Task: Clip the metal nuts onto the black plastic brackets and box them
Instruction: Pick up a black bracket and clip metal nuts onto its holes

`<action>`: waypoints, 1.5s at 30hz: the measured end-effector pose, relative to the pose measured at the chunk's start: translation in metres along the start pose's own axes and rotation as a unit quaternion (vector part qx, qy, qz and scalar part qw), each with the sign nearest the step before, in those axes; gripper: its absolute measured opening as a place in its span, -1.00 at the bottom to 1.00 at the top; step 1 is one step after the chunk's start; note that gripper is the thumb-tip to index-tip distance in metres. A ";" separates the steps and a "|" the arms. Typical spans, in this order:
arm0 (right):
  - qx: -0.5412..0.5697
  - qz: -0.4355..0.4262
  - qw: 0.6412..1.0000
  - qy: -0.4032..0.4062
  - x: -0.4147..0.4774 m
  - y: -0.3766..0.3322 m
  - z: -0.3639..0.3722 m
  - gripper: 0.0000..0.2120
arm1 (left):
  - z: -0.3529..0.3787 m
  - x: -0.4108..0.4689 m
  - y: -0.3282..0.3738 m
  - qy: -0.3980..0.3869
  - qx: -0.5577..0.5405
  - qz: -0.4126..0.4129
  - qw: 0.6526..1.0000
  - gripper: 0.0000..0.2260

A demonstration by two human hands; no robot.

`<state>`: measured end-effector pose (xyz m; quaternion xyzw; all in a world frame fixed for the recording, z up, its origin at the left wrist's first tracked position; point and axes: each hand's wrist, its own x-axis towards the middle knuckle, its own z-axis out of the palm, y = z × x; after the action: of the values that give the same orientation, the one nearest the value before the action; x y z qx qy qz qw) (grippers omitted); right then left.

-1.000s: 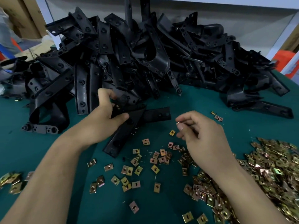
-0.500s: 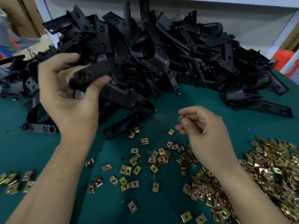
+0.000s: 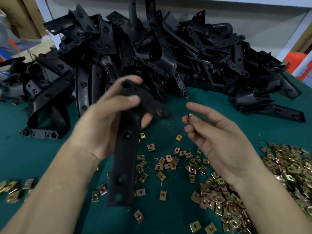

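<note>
My left hand (image 3: 108, 119) grips a long black plastic bracket (image 3: 123, 162) near its upper end; the bracket hangs down toward me over the green table and is motion-blurred. My right hand (image 3: 217, 141) pinches one small metal nut (image 3: 188, 117) between thumb and fingers, edge-on, a short way right of the bracket's top. The forefinger of that hand sticks out straight. A large heap of black brackets (image 3: 152, 53) fills the back of the table. Loose brass-coloured nuts (image 3: 167, 164) lie scattered below my hands.
A dense pile of nuts (image 3: 290, 168) covers the right side, and a smaller cluster of nuts (image 3: 13, 188) lies at the left edge. The green tabletop (image 3: 219, 98) shows between the heaps. Cardboard stands at the back left, orange items at the far right.
My left hand lifted the bracket off the heap, swung it right and turned it so it hangs lengthwise toward me. The right hand rose slightly with the nut and extended its forefinger.
</note>
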<state>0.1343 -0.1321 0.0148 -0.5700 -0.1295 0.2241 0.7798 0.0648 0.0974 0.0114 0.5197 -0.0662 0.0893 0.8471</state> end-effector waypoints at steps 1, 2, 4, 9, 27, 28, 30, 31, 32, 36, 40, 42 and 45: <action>0.011 0.004 1.000 -0.010 -0.001 -0.002 0.001 -0.75 | 0.007 -0.001 -0.002 -0.032 0.003 -0.015 0.999 -0.65; 0.018 0.008 1.000 -0.019 -0.001 -0.003 0.002 -0.76 | 0.016 -0.002 -0.005 -0.047 0.019 -0.017 0.999 -0.66; 0.023 0.019 0.999 -0.032 -0.002 -0.005 0.003 -0.78 | 0.025 -0.001 -0.012 -0.043 0.030 -0.027 0.998 -0.67; 0.011 0.035 0.997 -0.066 -0.004 -0.006 0.006 -0.79 | 0.028 -0.002 -0.025 -0.077 0.028 -0.044 0.996 -0.69; 0.009 0.061 0.995 -0.077 -0.009 -0.009 0.009 -0.85 | 0.032 -0.001 -0.033 -0.122 0.036 -0.064 0.990 -0.70; 0.005 0.064 0.995 -0.073 -0.009 -0.009 0.008 -0.83 | 0.032 -0.001 -0.033 -0.120 0.043 -0.065 0.990 -0.70; 0.001 0.069 0.996 -0.064 -0.009 -0.008 0.008 -0.80 | 0.031 -0.001 -0.033 -0.117 0.051 -0.065 0.990 -0.70; 0.002 0.071 0.996 -0.060 -0.010 -0.007 0.008 -0.79 | 0.031 -0.001 -0.034 -0.114 0.054 -0.064 0.990 -0.69; 0.004 0.073 0.996 -0.054 -0.010 -0.006 0.009 -0.78 | 0.030 -0.001 -0.034 -0.107 0.058 -0.061 0.991 -0.69; 0.018 0.081 0.996 -0.029 -0.010 0.002 0.013 -0.69 | 0.030 0.000 -0.038 -0.071 0.087 -0.040 0.993 -0.70; 0.031 0.075 0.997 -0.019 -0.009 0.005 0.012 -0.64 | 0.030 0.001 -0.039 -0.064 0.095 -0.027 0.993 -0.71; 0.024 0.069 0.997 -0.019 -0.010 0.007 0.012 -0.64 | 0.029 0.001 -0.039 -0.063 0.102 -0.028 0.992 -0.72; -0.012 0.063 0.998 -0.021 -0.011 0.010 0.013 -0.65 | 0.028 0.000 -0.039 -0.054 0.120 -0.033 0.991 -0.71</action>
<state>0.1173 -0.1242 0.0105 -0.5812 -0.1125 0.2834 0.7545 0.0731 0.0550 -0.0101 0.6235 -0.0838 0.0403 0.7763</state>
